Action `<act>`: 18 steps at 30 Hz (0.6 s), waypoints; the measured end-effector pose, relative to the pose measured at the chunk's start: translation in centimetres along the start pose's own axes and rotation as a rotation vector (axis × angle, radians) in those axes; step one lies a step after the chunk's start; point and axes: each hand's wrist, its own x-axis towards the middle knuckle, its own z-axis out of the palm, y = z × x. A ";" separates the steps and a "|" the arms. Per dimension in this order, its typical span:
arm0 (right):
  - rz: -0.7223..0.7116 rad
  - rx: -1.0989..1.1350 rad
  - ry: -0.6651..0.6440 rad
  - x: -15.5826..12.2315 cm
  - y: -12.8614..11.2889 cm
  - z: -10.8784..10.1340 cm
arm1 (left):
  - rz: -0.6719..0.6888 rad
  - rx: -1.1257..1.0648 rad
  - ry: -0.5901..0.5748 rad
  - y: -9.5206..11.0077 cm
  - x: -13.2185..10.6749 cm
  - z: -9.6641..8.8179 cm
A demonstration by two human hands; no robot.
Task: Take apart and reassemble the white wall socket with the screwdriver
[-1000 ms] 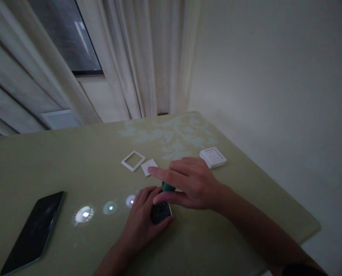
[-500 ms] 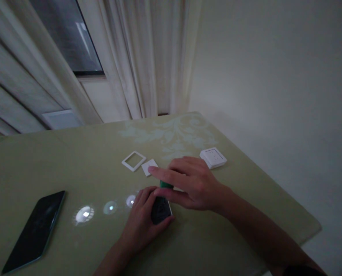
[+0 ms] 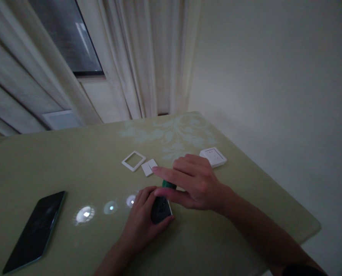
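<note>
My left hand (image 3: 143, 214) is wrapped around a dark, square wall switch body (image 3: 160, 210) with a white edge, steadying it on the table. Above that body, my right hand (image 3: 192, 184) grips the green handle of a screwdriver (image 3: 169, 184) between thumb and fingers. The tool's shaft is hidden from view. My right index finger stretches forward, its tip overlapping in view the white switch rocker plates (image 3: 147, 168), which lie flat. Beside them lies a thin white square frame (image 3: 125, 163).
A white socket box (image 3: 214, 156) sits behind my right hand, close to the table's right edge. At the left lies a dark tablet or phone (image 3: 34, 234). The greenish table (image 3: 96, 161) meets a pale wall on the right, with curtains (image 3: 148, 57) behind.
My right hand and the green handle have shifted slightly to the right, and the index fingertip uncovers more of the rocker plates. My left hand stays put on the switch body.
</note>
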 end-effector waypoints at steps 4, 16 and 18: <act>-0.023 0.129 -0.110 0.0 -0.2 0.1 | 0.016 -0.009 0.009 -0.1 0.0 0.0; -0.006 0.008 -0.033 0.1 -0.2 0.0 | 0.015 0.006 0.035 -0.1 0.1 0.1; 0.004 0.095 -0.090 0.1 -0.2 0.1 | 0.022 0.001 0.033 -0.1 0.1 0.1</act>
